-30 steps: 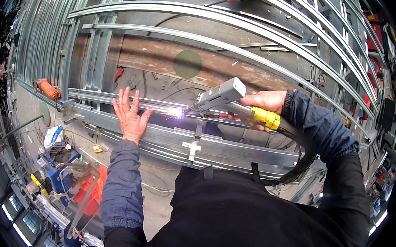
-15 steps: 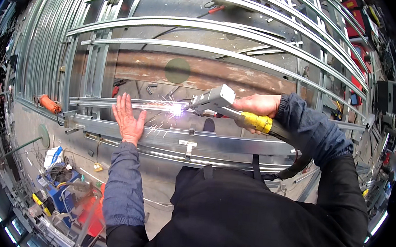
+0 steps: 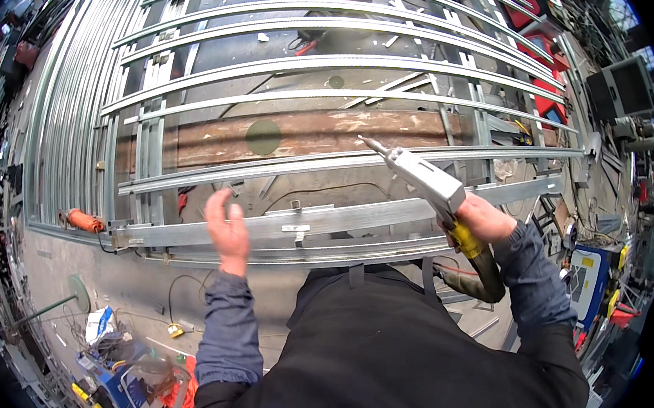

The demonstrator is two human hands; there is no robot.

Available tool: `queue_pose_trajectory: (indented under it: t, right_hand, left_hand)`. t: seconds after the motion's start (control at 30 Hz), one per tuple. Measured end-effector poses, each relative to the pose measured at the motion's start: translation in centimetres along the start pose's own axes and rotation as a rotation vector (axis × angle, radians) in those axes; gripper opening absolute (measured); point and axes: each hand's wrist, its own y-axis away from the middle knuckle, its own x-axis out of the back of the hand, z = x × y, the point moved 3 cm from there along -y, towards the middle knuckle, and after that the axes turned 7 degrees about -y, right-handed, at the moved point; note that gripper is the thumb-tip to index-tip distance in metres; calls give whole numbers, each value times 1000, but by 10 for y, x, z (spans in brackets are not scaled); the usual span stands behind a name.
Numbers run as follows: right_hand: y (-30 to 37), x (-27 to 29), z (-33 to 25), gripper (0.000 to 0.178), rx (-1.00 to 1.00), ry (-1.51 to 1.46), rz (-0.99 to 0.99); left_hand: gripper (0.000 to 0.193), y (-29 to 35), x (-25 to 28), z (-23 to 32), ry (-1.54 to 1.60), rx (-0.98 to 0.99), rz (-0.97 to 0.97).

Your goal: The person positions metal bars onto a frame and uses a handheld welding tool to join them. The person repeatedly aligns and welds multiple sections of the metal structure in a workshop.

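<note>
My right hand point(image 3: 485, 221) is wrapped around the grip of a grey handheld welding gun point(image 3: 428, 181). Its thin nozzle points up and left above a long galvanized steel rail point(image 3: 291, 171), with no spark showing. A thick dark cable with a yellow sleeve point(image 3: 465, 239) runs from the gun back below my wrist. My left hand point(image 3: 228, 234) holds nothing; slightly blurred, it hovers with fingers apart over the near flat steel bar point(image 3: 373, 215). A small bright bracket point(image 3: 295, 228) sits on that bar, between my hands.
Several parallel metal rails point(image 3: 340, 63) span the frame beyond, with a rusty beam point(image 3: 349, 134) beneath. At the left end lies an orange-handled tool point(image 3: 84, 220). A blue-and-white machine point(image 3: 584, 282) stands at right; blue equipment point(image 3: 118, 382) and cables sit at lower left.
The bright arc and sparks are gone. The welding gun has lifted off the rail and moved right. My left hand has come off the rail, its fingers now less spread.
</note>
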Motion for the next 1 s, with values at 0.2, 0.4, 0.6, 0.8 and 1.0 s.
queue_pose_trajectory:
  t: [0.2,0.4,0.6,0.8,1.0]
  right_hand:
    - [80,26,11,50,82,366,195]
    - [117,79,10,67,-118,582,371]
    - [115,145,24,67,-71,782,188]
    - [86,189,25,66,-45,794,30]
    - [58,221,40,67,66,831,-26]
  left_hand:
    - [41,55,-110,182,14,-301,-766]
    - [62,52,-255,208,-226,-412,-585]
    - [72,39,-347,225,-486,-418,-430]
    - [58,33,-362,229,-578,-328,-515]
    - [56,23,-367,238,-600,-289,-624]
